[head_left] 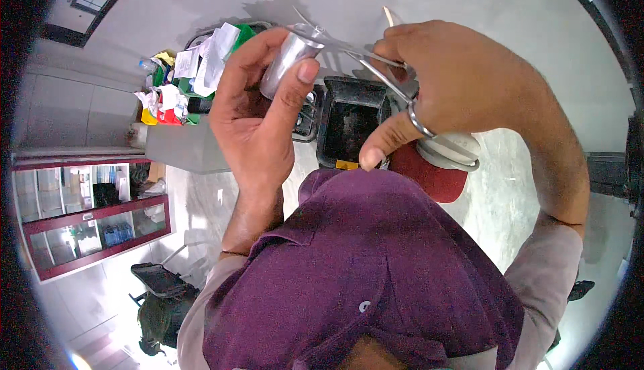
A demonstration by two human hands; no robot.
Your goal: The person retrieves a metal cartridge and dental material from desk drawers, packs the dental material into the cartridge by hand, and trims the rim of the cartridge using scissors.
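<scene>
My left hand (258,132) holds up a small silver metal cylinder (290,67), tilted, between the thumb and fingers. On the right, my right hand (463,78) grips a pair of metal scissors (384,77), with a finger ring by the thumb. Their slim blades reach left to the cylinder's upper end; I cannot tell whether they cut into it or only touch it. A pale, thin stick end (388,16) shows above my right fingers; what it belongs to is hidden.
Below the hands stands a black open bin (354,125). Beside it are a dark red and white rounded object (436,169) and a grey box (184,147). Papers and colourful packets (194,68) pile up at left. A glass-fronted cabinet (94,219) stands far left, near a black chair (164,296).
</scene>
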